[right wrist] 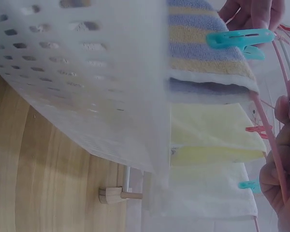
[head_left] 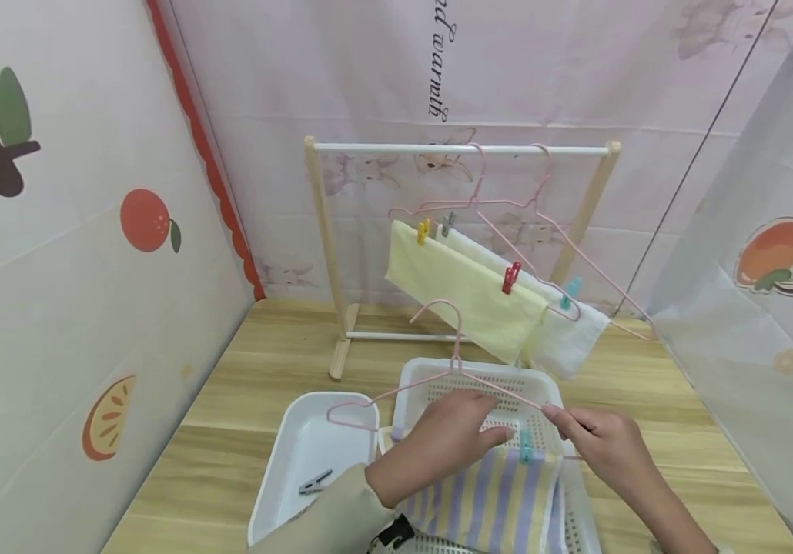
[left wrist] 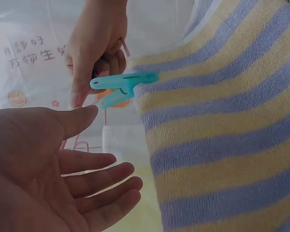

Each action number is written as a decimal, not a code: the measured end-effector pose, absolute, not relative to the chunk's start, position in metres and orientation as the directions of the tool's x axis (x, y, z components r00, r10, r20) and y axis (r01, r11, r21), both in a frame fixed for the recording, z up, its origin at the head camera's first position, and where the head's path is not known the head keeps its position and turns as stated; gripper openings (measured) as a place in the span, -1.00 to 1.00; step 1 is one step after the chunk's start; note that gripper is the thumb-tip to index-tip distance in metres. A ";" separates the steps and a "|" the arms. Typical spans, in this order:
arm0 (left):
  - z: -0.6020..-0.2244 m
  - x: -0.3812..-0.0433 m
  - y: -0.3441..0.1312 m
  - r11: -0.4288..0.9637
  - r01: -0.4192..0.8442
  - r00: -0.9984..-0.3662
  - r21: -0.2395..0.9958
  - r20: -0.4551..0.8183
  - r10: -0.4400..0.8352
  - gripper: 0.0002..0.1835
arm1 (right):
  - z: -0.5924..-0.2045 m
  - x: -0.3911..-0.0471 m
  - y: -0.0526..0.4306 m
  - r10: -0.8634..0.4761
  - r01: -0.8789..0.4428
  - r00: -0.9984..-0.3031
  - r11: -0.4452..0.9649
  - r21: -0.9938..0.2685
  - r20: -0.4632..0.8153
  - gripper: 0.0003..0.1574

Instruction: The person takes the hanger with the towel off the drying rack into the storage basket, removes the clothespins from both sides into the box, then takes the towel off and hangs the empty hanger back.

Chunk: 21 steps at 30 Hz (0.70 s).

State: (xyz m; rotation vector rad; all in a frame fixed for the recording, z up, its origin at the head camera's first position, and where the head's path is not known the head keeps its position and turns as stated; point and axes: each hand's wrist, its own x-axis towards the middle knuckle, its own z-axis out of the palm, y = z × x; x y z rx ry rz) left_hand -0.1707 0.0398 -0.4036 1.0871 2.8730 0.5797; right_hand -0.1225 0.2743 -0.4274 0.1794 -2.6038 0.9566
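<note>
A pink wire hanger (head_left: 497,385) is held by its right arm in my right hand (head_left: 607,448), whose thumb and fingers pinch the wire. A towel with purple and yellow stripes (head_left: 500,496) hangs over its lower bar. One teal clothespin (head_left: 525,447) fastens the towel's top edge near the right end, also plain in the left wrist view as a teal clothespin (left wrist: 123,83) biting the striped cloth. My left hand (head_left: 448,435) reaches over the towel with fingers extended, holding nothing. In the left wrist view its thumb tip lies close to the clothespin; contact is unclear.
Behind stands a drying rack (head_left: 327,231) bearing a yellow cloth (head_left: 466,296) and a white cloth (head_left: 573,346), both clipped on pink hangers. Under the towel sits a perforated white basket (head_left: 406,377). A white tray (head_left: 286,454) to its left holds a grey clothespin (head_left: 315,482).
</note>
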 end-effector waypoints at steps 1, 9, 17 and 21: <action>-0.404 -0.171 0.042 0.688 0.638 -0.756 0.347 0.110 0.645 -0.48 | -0.428 -0.123 0.274 0.001 -0.245 -0.925 0.764 -0.597 0.381 -0.50; -0.407 -0.171 0.056 0.674 0.661 -0.731 0.331 0.082 0.677 -0.44 | -0.429 -0.125 0.272 -0.013 -0.275 -0.910 0.766 -0.581 0.415 -0.49; -0.410 -0.171 0.061 0.606 0.710 -0.675 0.360 0.102 0.731 -0.48 | -0.429 -0.126 0.273 -0.032 -0.300 -0.896 0.778 -0.552 0.442 -0.50; -0.411 -0.170 0.063 0.576 0.749 -0.637 0.326 0.116 0.762 -0.48 | -0.429 -0.126 0.273 -0.039 -0.300 -0.899 0.781 -0.548 0.437 -0.49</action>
